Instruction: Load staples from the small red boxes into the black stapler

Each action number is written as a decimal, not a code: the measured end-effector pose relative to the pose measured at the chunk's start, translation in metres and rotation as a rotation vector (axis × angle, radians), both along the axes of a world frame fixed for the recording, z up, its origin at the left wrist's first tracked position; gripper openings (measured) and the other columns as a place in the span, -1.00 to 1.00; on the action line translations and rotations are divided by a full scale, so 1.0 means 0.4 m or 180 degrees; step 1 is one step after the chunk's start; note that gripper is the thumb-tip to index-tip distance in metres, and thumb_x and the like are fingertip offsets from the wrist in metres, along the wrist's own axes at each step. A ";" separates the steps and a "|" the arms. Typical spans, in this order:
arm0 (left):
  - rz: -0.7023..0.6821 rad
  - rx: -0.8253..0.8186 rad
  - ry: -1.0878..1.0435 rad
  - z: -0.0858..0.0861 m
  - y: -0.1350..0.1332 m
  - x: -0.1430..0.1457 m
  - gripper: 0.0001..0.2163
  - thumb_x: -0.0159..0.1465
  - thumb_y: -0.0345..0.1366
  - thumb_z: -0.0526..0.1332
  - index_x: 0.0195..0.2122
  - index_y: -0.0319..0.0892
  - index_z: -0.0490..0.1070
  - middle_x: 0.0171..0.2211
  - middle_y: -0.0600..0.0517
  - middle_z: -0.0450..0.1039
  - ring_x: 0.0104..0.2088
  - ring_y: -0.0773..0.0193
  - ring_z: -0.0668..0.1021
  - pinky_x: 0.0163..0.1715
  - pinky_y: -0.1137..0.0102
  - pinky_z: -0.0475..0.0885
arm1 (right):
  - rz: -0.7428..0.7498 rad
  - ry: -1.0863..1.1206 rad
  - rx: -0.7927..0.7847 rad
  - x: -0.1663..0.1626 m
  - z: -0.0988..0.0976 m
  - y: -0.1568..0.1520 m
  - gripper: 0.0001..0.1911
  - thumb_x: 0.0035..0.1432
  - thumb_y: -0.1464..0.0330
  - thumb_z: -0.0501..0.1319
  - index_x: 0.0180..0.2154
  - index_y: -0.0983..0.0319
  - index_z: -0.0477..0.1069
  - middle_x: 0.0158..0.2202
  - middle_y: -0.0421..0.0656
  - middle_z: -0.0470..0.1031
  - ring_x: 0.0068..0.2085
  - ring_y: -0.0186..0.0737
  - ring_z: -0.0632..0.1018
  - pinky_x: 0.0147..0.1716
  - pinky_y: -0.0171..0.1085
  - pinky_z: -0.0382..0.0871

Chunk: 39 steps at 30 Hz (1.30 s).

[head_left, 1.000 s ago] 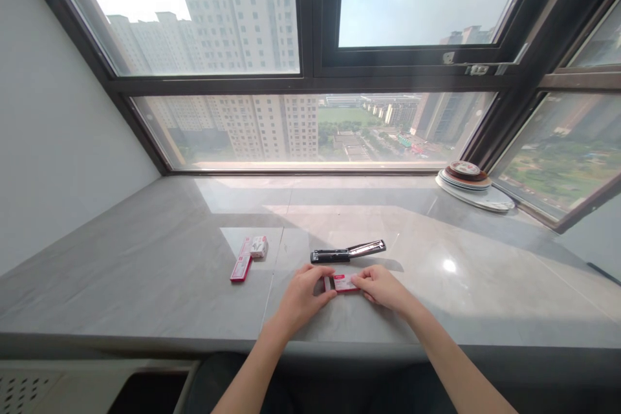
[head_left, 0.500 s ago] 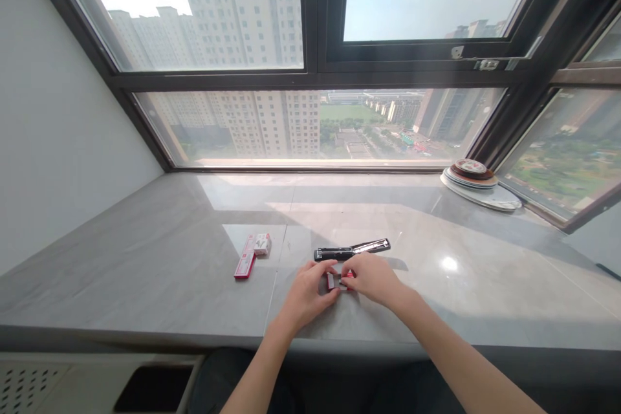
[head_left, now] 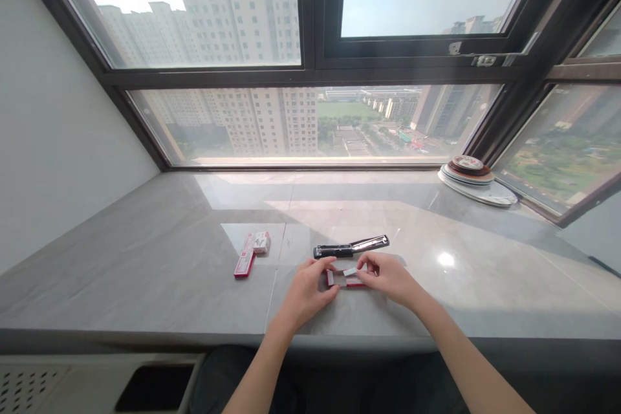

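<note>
My left hand (head_left: 306,292) curls around the left end of a small red-and-white staple box (head_left: 330,279), thumb at the near side and fingers at the far side. The box lies open on the counter, its grey inside showing. Between the thumb and fingers of my right hand (head_left: 388,277) is a short pale strip of staples (head_left: 350,272), tilted just above the box's right part. Right behind both hands lies a black stapler (head_left: 334,251), spread open, with its silvery arm pointing to the right.
To the left, a flat red-and-white box (head_left: 243,264) lies beside a small white box (head_left: 261,242). A stack of plates or round mats (head_left: 478,191) stands in the back right corner. The grey counter (head_left: 145,272) ends at a front edge below my hands, with windows behind.
My right hand has moved to the right and lifted slightly, bringing the strip of staples into view. My left hand stays on the box. The camera view has shifted slightly.
</note>
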State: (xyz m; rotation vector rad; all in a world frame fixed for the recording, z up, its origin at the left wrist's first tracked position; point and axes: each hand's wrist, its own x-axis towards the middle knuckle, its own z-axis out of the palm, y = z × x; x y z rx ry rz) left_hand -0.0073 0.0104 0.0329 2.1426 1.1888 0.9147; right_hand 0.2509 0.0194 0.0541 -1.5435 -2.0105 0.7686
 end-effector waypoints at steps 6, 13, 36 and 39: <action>0.0517 0.0017 0.0099 -0.010 0.009 0.007 -0.75 0.38 -0.18 0.26 0.06 0.03 0.48 -0.19 0.04 0.56 -0.08 0.09 0.54 0.01 0.21 0.42 | -0.0034 -0.0181 -0.0146 0.040 -0.026 -0.031 -0.49 0.12 0.10 0.37 0.09 0.09 0.56 -0.43 -0.25 0.47 -0.40 -0.23 0.46 -0.39 -0.29 0.22; 0.0533 -0.0266 -0.0016 -0.029 0.006 0.032 -0.86 0.42 -0.24 0.13 -0.10 0.00 0.48 -0.34 0.09 0.57 -0.29 0.20 0.57 -0.18 0.32 0.38 | 0.0163 -0.0164 -0.0100 -0.020 -0.003 -0.038 -0.59 0.13 0.10 0.37 -0.01 0.10 0.63 -0.40 -0.23 0.50 -0.39 -0.23 0.45 -0.40 -0.29 0.20; 0.0520 0.0050 0.0375 -0.057 0.105 -0.008 -0.78 0.26 -0.06 0.41 -0.11 0.06 0.56 0.27 0.09 0.40 0.41 0.00 0.23 0.42 -0.01 -0.05 | 0.0482 -0.0249 0.0483 -0.135 0.018 0.088 -0.73 0.35 0.20 0.22 -0.10 0.09 0.68 -0.29 -0.19 0.65 -0.28 -0.20 0.56 -0.24 -0.30 0.28; 0.0525 0.0066 0.0349 -0.054 0.106 -0.009 -0.79 0.25 -0.06 0.41 -0.13 0.05 0.56 0.26 0.10 0.41 0.40 0.00 0.24 0.42 0.00 -0.05 | 0.0580 -0.0291 0.0472 -0.138 0.016 0.094 -0.73 0.37 0.20 0.20 -0.11 0.07 0.68 -0.34 -0.21 0.63 -0.30 -0.21 0.55 -0.25 -0.30 0.26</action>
